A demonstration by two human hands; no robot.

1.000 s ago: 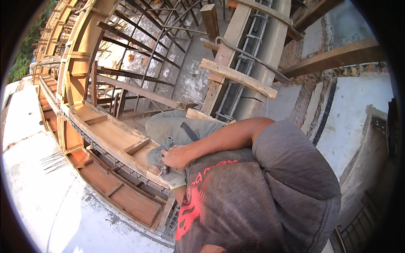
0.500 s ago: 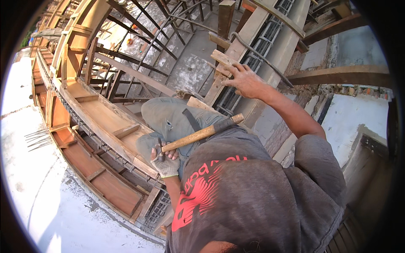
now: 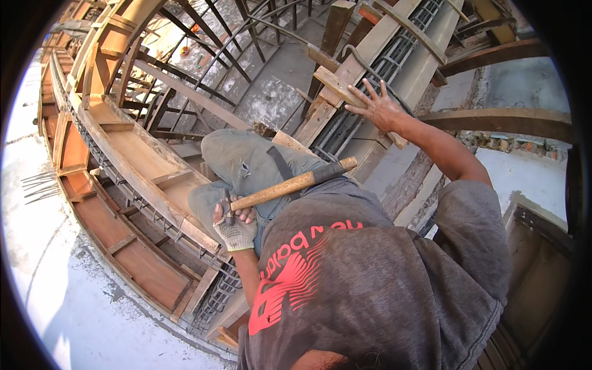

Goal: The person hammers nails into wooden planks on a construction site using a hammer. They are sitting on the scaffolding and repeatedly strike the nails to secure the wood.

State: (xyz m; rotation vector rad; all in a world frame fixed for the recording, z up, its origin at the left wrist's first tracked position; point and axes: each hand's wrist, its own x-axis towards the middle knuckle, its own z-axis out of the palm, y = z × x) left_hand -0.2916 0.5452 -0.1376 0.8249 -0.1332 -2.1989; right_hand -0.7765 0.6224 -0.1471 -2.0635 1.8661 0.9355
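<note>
My left hand, in a pale knitted glove with bare fingertips, is closed round the head end of a hammer. The hammer's wooden handle slants across my lap, its dark grip end toward the right. My right hand is bare and stretched out, its fingers spread over a beam form with a steel rebar cage inside. Close to its fingertips lies a short wooden batten across the form's edge. Whether the palm rests on anything I cannot tell.
A curved wooden form with cross battens sweeps along my left, above a pale slab. Dark timber struts stand over a lower floor beyond my knees. A thick timber extends off to the right. A bent steel bar crosses the beam form.
My right hand has shifted right, away from the short batten, and its bent fingers have spread out straight. The left hand keeps hold of the hammer. The view has shifted slightly.
</note>
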